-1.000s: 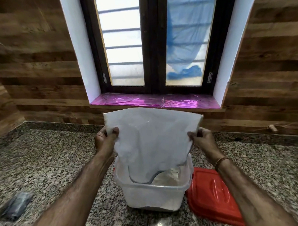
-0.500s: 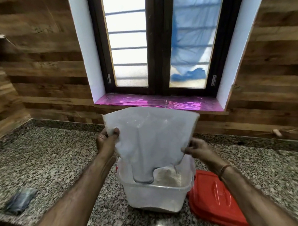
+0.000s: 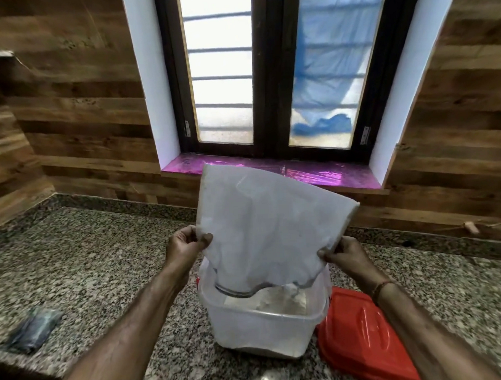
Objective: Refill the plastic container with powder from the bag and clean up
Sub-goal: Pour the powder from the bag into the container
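Observation:
A white plastic bag (image 3: 268,226) hangs upside down, its mouth dipped into the clear plastic container (image 3: 264,330) on the granite counter. My left hand (image 3: 185,244) pinches the bag's left edge. My right hand (image 3: 344,253) pinches its right edge, lower down, so the bag tilts. Pale powder (image 3: 265,301) lies heaped inside the container under the bag's mouth. The container's red lid (image 3: 361,331) lies flat on the counter just to the right of it.
A dark crumpled wrapper (image 3: 33,333) lies on the granite counter (image 3: 89,268) at the left, near the front edge. Wood-panelled walls close the back and left. A window with a pink-covered sill (image 3: 314,172) is behind the bag.
The bag's right side has dropped with my right hand, so the bag now slants. More powder shows in the container. The view has shifted a little.

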Demonstrator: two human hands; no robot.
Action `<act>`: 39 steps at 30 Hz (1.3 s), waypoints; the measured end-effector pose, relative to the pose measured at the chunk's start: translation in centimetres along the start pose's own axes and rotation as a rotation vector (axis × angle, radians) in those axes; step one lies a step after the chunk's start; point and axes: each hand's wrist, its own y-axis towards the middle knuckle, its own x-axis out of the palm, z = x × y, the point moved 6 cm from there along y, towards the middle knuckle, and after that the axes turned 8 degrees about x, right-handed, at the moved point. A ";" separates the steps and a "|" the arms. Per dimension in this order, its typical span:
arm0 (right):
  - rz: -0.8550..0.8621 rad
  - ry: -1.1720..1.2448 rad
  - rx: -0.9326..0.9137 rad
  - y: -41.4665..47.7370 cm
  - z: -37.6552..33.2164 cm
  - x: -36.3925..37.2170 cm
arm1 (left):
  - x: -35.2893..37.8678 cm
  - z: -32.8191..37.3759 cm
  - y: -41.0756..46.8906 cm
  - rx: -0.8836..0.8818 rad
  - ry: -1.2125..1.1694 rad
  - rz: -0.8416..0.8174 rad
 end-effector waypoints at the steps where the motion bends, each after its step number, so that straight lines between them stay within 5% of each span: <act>1: 0.051 0.054 -0.012 0.0 -0.1 -0.6 | -0.1 0.2 0.2 0.004 0.016 -0.003; 6: -0.124 -0.059 0.010 -0.6 0.0 0.8 | -0.3 -0.3 -0.5 -0.105 0.043 -0.131; 10: 0.005 0.052 -0.031 0.2 -0.1 -0.9 | 1.0 -0.4 -0.7 -0.123 -0.039 -0.099; 14: -0.040 0.058 -0.044 0.9 -1.4 -0.5 | -0.2 0.1 0.9 -0.093 -0.043 -0.012; 26: 0.052 0.012 0.148 2.5 -4.5 0.2 | -2.2 0.5 6.7 -0.136 -0.025 0.052; 32: 0.067 0.009 0.243 3.6 -6.8 4.5 | -7.2 -1.0 9.4 -0.210 -0.008 0.031; 39: -0.048 0.074 0.276 4.1 -11.1 19.4 | -22.4 -5.6 13.9 -0.341 0.115 0.104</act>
